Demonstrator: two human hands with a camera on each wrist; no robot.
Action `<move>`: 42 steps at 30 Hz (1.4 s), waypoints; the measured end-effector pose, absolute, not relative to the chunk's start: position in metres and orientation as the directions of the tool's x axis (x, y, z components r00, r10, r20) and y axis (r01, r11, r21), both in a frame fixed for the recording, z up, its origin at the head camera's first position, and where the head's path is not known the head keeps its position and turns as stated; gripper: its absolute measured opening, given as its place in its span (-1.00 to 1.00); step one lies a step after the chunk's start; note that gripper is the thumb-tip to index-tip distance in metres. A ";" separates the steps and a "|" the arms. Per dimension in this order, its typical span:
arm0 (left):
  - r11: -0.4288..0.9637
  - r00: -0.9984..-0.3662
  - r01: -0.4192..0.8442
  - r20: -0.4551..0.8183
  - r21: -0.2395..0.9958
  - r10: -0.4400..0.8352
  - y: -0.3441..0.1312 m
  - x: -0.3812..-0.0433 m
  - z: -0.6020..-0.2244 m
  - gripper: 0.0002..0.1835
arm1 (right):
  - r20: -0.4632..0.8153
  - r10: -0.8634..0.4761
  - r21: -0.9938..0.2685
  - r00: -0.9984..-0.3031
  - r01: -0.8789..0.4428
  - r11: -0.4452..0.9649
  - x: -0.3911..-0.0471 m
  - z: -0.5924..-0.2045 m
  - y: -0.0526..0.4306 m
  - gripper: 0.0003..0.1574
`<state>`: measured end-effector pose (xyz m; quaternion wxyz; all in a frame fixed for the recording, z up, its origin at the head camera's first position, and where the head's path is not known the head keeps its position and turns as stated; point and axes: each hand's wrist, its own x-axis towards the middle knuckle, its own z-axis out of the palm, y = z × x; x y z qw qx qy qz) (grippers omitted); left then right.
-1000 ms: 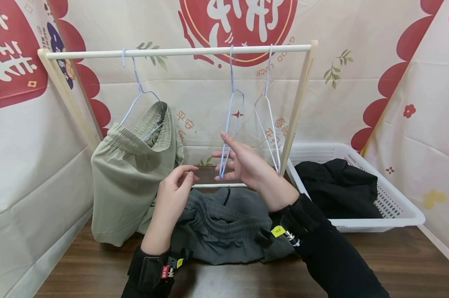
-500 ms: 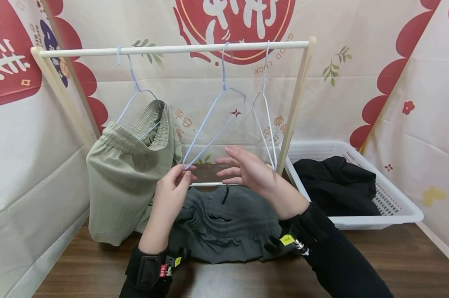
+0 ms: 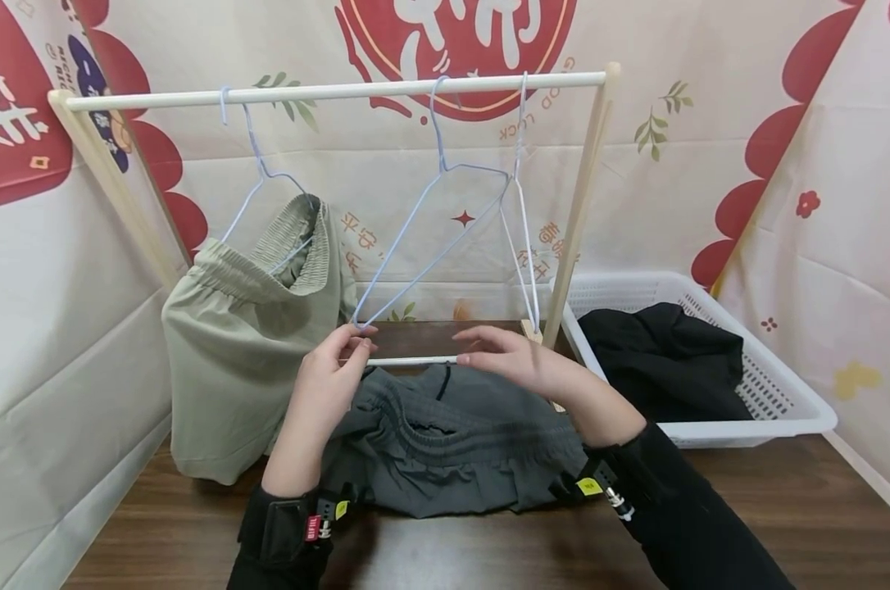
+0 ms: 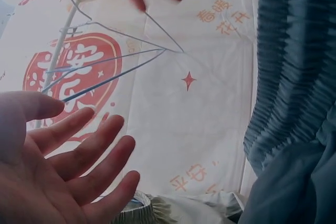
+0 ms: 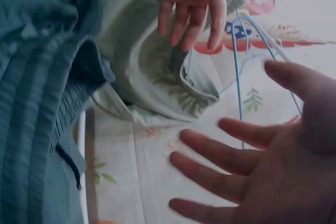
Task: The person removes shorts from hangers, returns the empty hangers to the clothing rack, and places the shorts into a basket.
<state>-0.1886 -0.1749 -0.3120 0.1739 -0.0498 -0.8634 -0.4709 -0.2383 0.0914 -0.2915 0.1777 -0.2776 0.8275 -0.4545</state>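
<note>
A light-blue wire hanger (image 3: 406, 231) hangs from the rail, turned at a slant to the front. Its near lower corner is right at the fingertips of my left hand (image 3: 325, 373); in the left wrist view, that hand's fingers are spread, with the thumb beside the wire. My right hand (image 3: 515, 359) is raised over the grey shorts with its fingers stretched out and nothing in them. Below both hands, dark grey elastic-waist shorts (image 3: 460, 459) lie on the table. Sage-green shorts (image 3: 242, 369) hang at the left on another blue hanger (image 3: 255, 139).
The rack's white rail (image 3: 342, 92) crosses above the hands, between wooden posts. Near its right end hangs a white wire hanger (image 3: 526, 238) without clothing. At the right, a white plastic basket (image 3: 769, 428) holds black cloth (image 3: 666, 360). A printed cloth backdrop surrounds the table.
The middle blue hanger has swung round, its near lower corner coming left to my left hand. My right hand has left the hanger and moved right and lower.
</note>
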 end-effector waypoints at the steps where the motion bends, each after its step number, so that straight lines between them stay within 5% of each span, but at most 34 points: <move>1: 0.560 -0.937 0.249 0.343 0.791 -0.068 -0.176 -0.190 -0.312 -0.74 | -0.050 -0.632 -0.826 -0.774 -0.324 0.462 -0.238 -0.293 0.094 -0.32; 9: 0.597 -0.960 0.197 0.276 0.778 -0.043 -0.181 -0.195 -0.312 -0.67 | -0.127 -0.593 -0.672 -0.795 -0.371 0.640 -0.233 -0.302 0.111 -0.18; 29: 0.663 -0.986 0.131 0.168 0.737 0.008 -0.172 -0.208 -0.327 -0.59 | -0.137 -0.482 -0.457 -0.866 -0.376 0.806 -0.231 -0.328 0.148 -0.03; 42: 0.763 -0.993 0.113 0.100 0.636 0.063 -0.174 -0.215 -0.345 -0.53 | -0.158 -0.497 -0.467 -0.853 -0.379 0.799 -0.236 -0.340 0.145 -0.15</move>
